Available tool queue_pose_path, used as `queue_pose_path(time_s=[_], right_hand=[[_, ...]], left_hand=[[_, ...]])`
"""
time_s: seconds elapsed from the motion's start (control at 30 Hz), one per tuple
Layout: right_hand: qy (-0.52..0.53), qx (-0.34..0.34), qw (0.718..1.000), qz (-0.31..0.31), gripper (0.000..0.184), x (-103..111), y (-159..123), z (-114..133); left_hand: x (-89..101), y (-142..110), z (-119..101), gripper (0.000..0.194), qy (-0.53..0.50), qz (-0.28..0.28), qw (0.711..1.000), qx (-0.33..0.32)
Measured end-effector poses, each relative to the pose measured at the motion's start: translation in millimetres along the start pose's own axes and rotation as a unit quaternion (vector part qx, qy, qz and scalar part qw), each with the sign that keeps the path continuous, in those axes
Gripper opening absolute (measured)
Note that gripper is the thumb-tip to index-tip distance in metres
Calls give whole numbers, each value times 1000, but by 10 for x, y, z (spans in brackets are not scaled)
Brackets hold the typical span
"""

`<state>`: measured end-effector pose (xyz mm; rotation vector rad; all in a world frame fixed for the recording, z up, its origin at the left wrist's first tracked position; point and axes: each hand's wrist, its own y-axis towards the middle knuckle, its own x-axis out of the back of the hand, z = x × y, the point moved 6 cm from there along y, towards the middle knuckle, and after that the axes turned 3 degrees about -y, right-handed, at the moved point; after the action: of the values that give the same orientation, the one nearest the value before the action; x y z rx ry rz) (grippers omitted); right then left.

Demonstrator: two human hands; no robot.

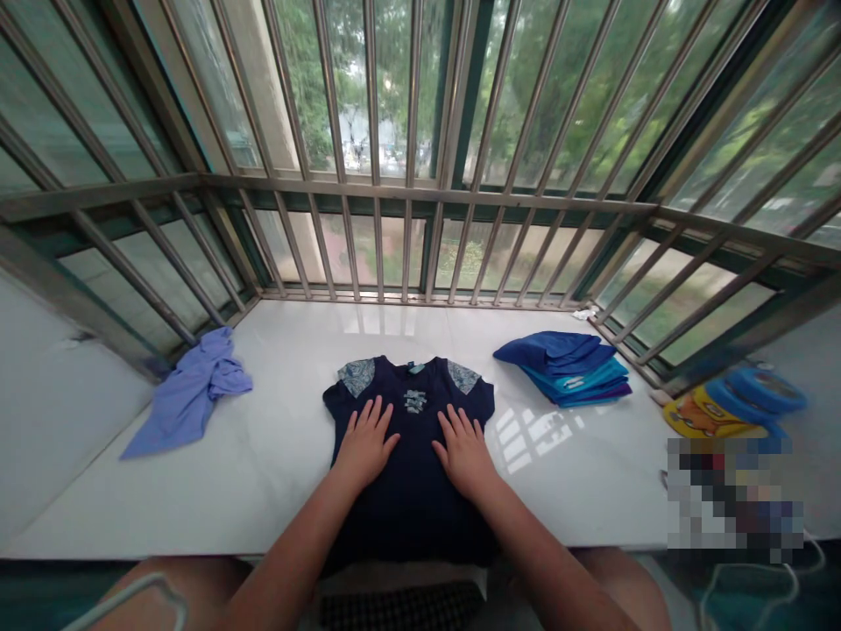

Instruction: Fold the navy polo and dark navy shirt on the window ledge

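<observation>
A dark navy T-shirt (407,464) with patterned grey shoulder patches and a small print at the chest lies spread face up on the white ledge in front of me. My left hand (366,445) rests flat on its left side, fingers stretched toward the neckline. On the right side of the shirt, my right hand (465,451) lies flat with fingers spread. Neither hand grips the cloth. The hem hangs over the ledge's near edge, close to my lap.
A crumpled lavender cloth (194,394) lies at the left by the wall. A stack of folded blue and teal clothes (568,368) sits at the right. Beyond it stands a yellow and blue container (729,403), beside a blurred-out patch. Metal window bars (427,193) enclose the ledge (289,337).
</observation>
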<state>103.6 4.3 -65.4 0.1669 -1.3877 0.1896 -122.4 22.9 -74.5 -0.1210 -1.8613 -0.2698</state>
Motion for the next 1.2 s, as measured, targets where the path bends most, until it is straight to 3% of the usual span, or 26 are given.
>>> queue_pose_path(time_s=[0.07, 0.17, 0.23, 0.3, 0.37, 0.4, 0.47, 0.53, 0.63, 0.7, 0.77, 0.8, 0.87, 0.93, 1.0, 1.07, 1.2], right_hand=[[12, 2, 1000, -11, 56, -62, -60, -55], [4, -75, 994, -73, 47, 147, 33, -332], [-19, -189, 975, -114, 48, 360, 158, -616], [-26, -287, 952, -102, 53, 494, 312, -871], [3, -330, 943, -49, 55, 526, 491, -1031], [26, -335, 942, -26, 50, 524, 575, -1068], [63, -331, 941, -7, 35, 523, 708, -1070], [81, -324, 942, -19, 27, 529, 767, -996], [85, -248, 961, -89, 28, 547, 741, -731], [88, -88, 985, -119, 22, 523, 674, -417], [93, 96, 987, -86, 20, 433, 544, -94], [98, 157, 981, -54, 24, 380, 477, 12], [111, 187, 976, -2, 27, 327, 425, 75], [112, 110, 988, 7, 26, 357, 521, -39], [94, -2, 996, -3, 33, 423, 703, -228], [73, -89, 993, -3, 34, 463, 917, -393], [60, -140, 987, 47, 38, 416, 1352, -510]], left_hand=[[-116, -113, 29, 60, 0, -6, 1000, -6], [12, -103, 203, 52, -30, -31, 999, 12], [241, -5, 451, 52, -23, -72, 992, 97], [464, 104, 764, 59, 15, -92, 969, 229], [587, 232, 1030, 68, 42, -57, 942, 328], [606, 314, 1119, 68, 42, -26, 937, 347], [608, 492, 1201, 53, 24, 24, 941, 336], [617, 630, 1174, 40, 10, 35, 950, 309], [664, 688, 959, 40, 10, -22, 964, 266], [636, 664, 656, 34, -10, -45, 988, 148], [522, 578, 310, 26, -65, -3, 998, -19], [459, 520, 180, 27, -102, 34, 991, -82], [386, 469, 99, 30, -170, 85, 976, -108], [401, 562, 243, 34, -194, 74, 978, -15], [455, 738, 468, 42, -172, 44, 978, 107], [478, 954, 635, 42, -140, 37, 971, 189], [355, 1398, 698, 33, -139, 88, 963, 215]])
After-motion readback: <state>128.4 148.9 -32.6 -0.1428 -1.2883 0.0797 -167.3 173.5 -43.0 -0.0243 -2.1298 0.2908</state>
